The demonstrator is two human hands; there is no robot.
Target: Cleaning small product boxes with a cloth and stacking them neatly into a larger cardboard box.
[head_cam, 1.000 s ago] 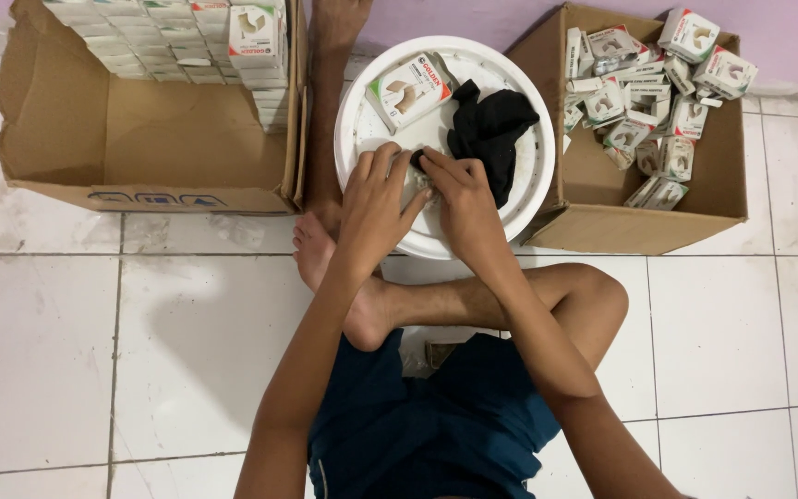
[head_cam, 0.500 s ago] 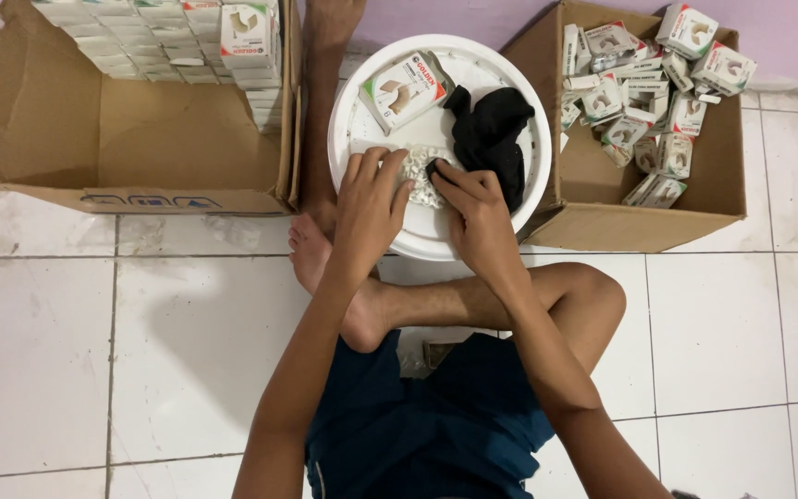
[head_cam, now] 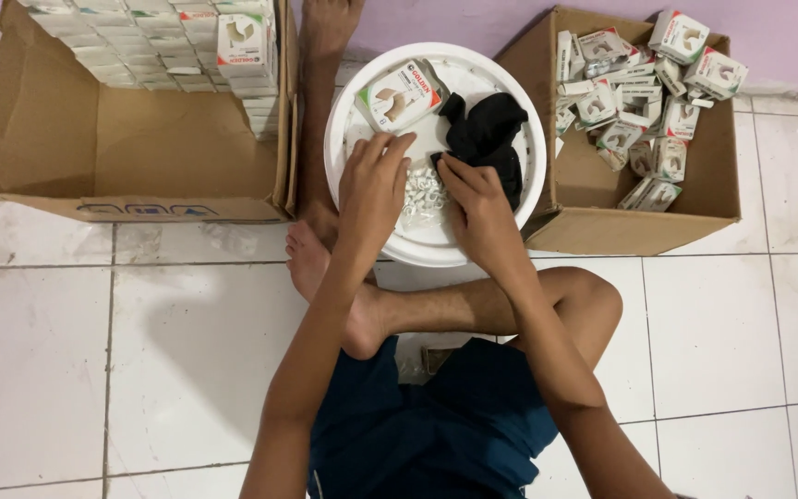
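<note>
Two hands work over a round white lid [head_cam: 362, 199] that serves as a tray on the floor between two cardboard boxes. The left hand [head_cam: 373, 185] lies palm down with its fingers spread and curled over a heap of small white pieces [head_cam: 422, 189] at the middle of the lid; whether it pinches any of them I cannot tell, since the palm covers the fingertips. The right hand [head_cam: 475, 199] sits just beside it, fingers bent toward the same heap, its fingertips close to or touching the near edge of a black cloth item [head_cam: 487, 139] that lies on the right half of the lid; no firm grasp shows there either. A small printed carton [head_cam: 399, 94] rests on the far part of the lid, touching nothing the hands hold. The left box [head_cam: 140, 148] holds cartons stacked in neat rows along its back and right wall, while the right box [head_cam: 639, 217] holds a loose jumble of the same kind. To handle the little pieces well, it seems wise to keep them gathered at the middle of the lid, away from its rim, to pick them with fingertips rather than a sweeping palm, and to keep the cloth clear of the heap so nothing hides under it.
</note>
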